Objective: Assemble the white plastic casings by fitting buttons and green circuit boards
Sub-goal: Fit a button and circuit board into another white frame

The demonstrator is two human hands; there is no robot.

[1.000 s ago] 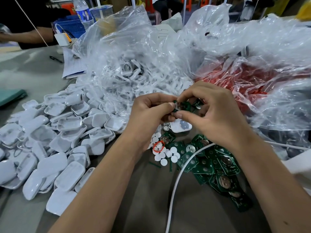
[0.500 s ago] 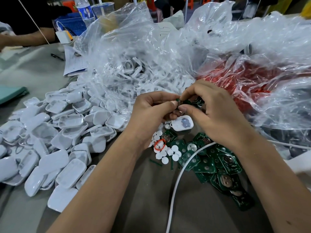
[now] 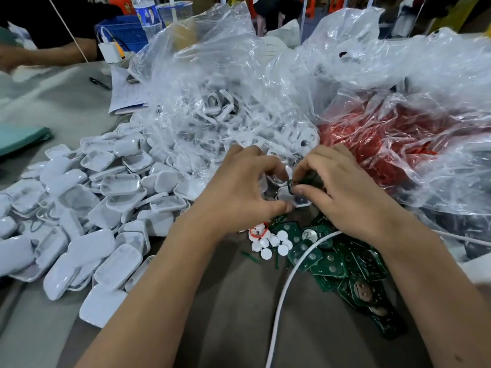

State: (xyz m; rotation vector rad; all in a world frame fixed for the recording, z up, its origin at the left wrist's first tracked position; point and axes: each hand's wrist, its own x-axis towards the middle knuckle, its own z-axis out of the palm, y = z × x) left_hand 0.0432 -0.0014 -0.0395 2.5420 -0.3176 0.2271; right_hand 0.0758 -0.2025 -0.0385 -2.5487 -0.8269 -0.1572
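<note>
— Casings [image 3: 79,221] first, the big heap of white shells at nine o'clock on the table. What are the hands doing?

— They have dropped since a second ago, from mid-air down onto one white casing [image 3: 295,199] lying at the centre. The left hand [image 3: 239,189] has its fingers curled, thumb tip against the near edge of that shell; whether it truly pinches it I cannot tell. The right hand [image 3: 345,192] pinches a green circuit board [image 3: 291,184] between thumb and forefinger, held on edge just over the shell.

— So what does that mean for the job?

— I judge the board is about to be seated; it is not yet flat in the casing.

— And the spare parts?

— White buttons [image 3: 271,241] lie scattered at six o'clock from the hands, one small bunch ringed by a red band [image 3: 259,231]. Loose circuit boards [image 3: 342,264] pile at five o'clock, with a white cable [image 3: 281,301] running across them.

— The surface and room?

— A grey table [image 3: 225,314]. Clear plastic bags [image 3: 225,88] of white parts at twelve o'clock, a bag of red stuff [image 3: 377,139] at two. At ten o'clock papers [image 3: 127,94], a blue crate [image 3: 122,33], a bottle [image 3: 147,17], and another person's arm [image 3: 39,55] at the far edge.
</note>
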